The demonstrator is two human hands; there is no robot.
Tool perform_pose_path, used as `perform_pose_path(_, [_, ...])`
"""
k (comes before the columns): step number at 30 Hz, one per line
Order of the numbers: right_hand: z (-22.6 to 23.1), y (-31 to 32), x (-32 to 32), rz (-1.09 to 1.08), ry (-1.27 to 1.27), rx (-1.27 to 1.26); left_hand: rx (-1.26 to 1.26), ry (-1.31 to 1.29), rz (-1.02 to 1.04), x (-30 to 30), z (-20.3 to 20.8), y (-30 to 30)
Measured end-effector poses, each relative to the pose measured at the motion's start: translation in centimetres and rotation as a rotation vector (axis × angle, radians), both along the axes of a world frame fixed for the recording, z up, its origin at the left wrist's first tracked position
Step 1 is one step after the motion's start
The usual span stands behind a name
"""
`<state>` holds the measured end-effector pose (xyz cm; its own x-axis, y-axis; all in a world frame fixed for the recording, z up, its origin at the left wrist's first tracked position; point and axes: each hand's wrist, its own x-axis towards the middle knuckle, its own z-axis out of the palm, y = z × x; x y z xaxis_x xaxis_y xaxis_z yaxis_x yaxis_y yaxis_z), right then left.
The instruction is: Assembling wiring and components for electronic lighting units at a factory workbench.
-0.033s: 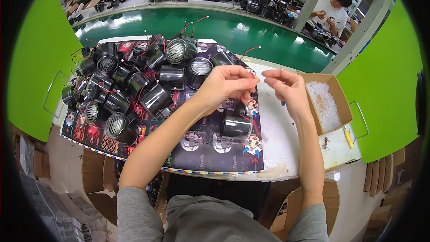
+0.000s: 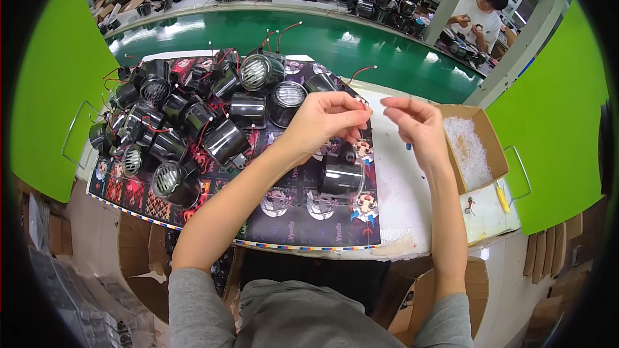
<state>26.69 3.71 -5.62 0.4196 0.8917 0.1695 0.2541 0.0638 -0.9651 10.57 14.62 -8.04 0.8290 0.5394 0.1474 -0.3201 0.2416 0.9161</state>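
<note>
While both hands pinch something tiny, unclear what, above black housing (image 2: 342, 177): left hand (image 2: 322, 119), right hand (image 2: 419, 125); fitting step, needs steady alignment.

A single head-worn fisheye view looks steeply down from above the person's own chest onto the white worktable (image 2: 406, 212), close enough that both forearms rise from the lower edge. It faces forward across the table toward the long glossy green conveyor belt (image 2: 309, 42) and the far bench beyond. Straight edges bow near the dark round rim, where bright green side panels (image 2: 48, 84) curve in. No second view is present, so nothing is shared.
</note>
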Motion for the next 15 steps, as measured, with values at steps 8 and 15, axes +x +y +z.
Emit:
perform_pose_path(8, [-0.1,0.1,-1.5,0.116,0.025,0.128,0.825,0.098,0.547,0.7,-0.6,-1.3])
perform_pose_path(15, [-1.1,0.4,-1.8,0.124,-0.026,0.19,0.977,0.081,0.619,0.7,-0.6,-1.7])
